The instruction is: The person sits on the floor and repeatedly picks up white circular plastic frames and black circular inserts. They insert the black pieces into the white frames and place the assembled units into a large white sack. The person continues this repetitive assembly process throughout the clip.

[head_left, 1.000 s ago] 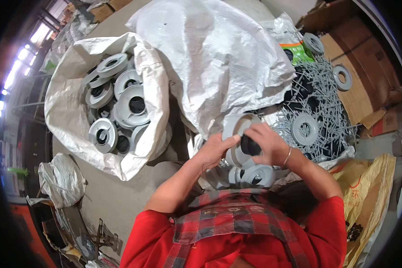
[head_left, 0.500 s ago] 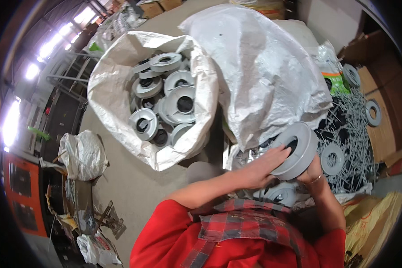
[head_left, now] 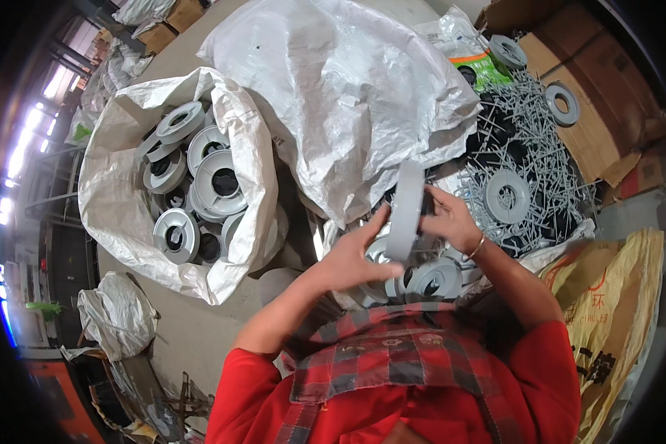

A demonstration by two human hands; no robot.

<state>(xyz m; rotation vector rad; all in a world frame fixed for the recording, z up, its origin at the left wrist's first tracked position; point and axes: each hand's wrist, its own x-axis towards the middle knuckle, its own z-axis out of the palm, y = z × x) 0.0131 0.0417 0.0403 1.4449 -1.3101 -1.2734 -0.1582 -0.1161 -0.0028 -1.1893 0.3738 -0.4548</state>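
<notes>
Head view: the person is holding a grey round plastic spool (head_left: 407, 211) edge-on between both hands, above a cluster of similar grey spools (head_left: 429, 277) lying just below. The left hand (head_left: 351, 259) is pressing its palm and spread fingers (head_left: 377, 222) against the left face of the spool; the right hand (head_left: 448, 218) is bearing on the right face with its fingers curled toward the rim. Holding the disc between two opposed palms appears to be steadying it on edge, so that neither face is resting on the parts beneath.

To the left, an open white woven sack (head_left: 118, 214) is standing with its mouth rolled outward, which is keeping the opening wide; it is containing many grey flanged spools (head_left: 214, 181) lying loosely at mixed angles. A second large white woven sack (head_left: 348, 96) is lying folded over, just above the hands, partly covering the pile below.

To the right, a heap of thin grey plastic sticks (head_left: 540, 148) is lying tangled over black parts, with single grey discs (head_left: 507, 196) resting on top. Flattened brown cardboard (head_left: 607, 118) is lying beyond it. A yellow woven sack (head_left: 614, 296) is lying beside the person's right arm. The person is wearing a red top with a red-and-grey checked apron (head_left: 399, 355).
</notes>
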